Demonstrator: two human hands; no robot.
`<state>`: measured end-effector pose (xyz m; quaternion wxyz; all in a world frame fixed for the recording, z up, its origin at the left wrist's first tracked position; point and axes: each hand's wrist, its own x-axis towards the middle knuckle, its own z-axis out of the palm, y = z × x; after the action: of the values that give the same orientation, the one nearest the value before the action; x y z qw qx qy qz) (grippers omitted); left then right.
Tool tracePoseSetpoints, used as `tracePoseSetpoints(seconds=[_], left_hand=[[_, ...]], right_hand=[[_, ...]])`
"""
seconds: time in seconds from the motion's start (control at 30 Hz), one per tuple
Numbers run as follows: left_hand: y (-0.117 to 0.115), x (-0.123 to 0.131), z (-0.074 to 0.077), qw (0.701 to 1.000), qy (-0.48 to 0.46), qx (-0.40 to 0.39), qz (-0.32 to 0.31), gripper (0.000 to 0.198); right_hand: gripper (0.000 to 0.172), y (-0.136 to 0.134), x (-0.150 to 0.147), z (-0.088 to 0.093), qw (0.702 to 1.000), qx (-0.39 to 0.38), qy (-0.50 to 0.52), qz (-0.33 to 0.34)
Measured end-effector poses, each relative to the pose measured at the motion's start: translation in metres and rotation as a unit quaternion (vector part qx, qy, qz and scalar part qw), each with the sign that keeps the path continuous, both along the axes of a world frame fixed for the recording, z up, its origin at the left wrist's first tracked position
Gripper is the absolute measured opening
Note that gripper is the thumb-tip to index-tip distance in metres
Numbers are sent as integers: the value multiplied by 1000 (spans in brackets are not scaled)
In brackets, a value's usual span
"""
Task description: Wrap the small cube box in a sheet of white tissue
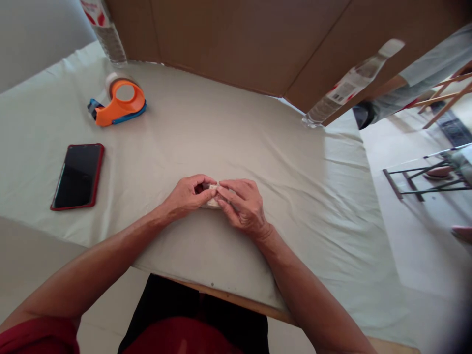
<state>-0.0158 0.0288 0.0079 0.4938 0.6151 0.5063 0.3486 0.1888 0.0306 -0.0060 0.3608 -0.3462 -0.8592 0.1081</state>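
A pale cloth (221, 137) is spread over a table, and clock directions are given from the point where both hands meet, near its front edge. At nine o'clock, a phone (77, 176) in a red case is laid with its dark screen upward. Between ten and eleven, an orange tape dispenser (121, 101) is placed, and beyond it, toward eleven, a clear bottle (109, 42) is stood against a brown cardboard panel (221, 44). At the centre, a small pale object (213, 203) is held by the left hand (190, 197), pinched between thumb and forefinger. It lies at three o'clock from the left hand and nine o'clock from the right hand (241, 204), directly between them. Its long axis seems to be set from nine to three, though much is covered by fingers. Neither hand is clearly nearer; it is met by both. The right thumb and fingertips are held narrowly apart at its right end; whether it is gripped there cannot be told. Toward two o'clock, another clear bottle (346, 91) is seen beside the panel, and past it, another person's sleeve (435, 61).
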Motion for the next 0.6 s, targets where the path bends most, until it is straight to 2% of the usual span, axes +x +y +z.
tracePoseSetpoints(seconds=[0.2, 0.3, 0.37, 0.43, 0.53, 0.6], left_hand=[[1, -7, 11, 998, -5, -60, -8, 44], [0, -8, 13, 998, -4, -55, -2, 43], [0, -7, 13, 999, 2, -50, -1, 41], [0, -7, 11, 999, 9, -49, 2, 41], [0, -7, 7, 998, 13, -58, 1, 43], [1, -7, 4, 998, 6, -59, 3, 44]], right_hand=[[15, 4, 0, -1, 990, 139, -22, -6], [13, 2, -3, -5, 988, 154, 5, 11], [8, 0, -5, -9, 992, 109, 67, 10], [5, -1, -4, -13, 984, 18, 177, -6], [13, 2, -1, -19, 934, -112, 332, -65], [18, 6, 0, -23, 910, -156, 369, -104]])
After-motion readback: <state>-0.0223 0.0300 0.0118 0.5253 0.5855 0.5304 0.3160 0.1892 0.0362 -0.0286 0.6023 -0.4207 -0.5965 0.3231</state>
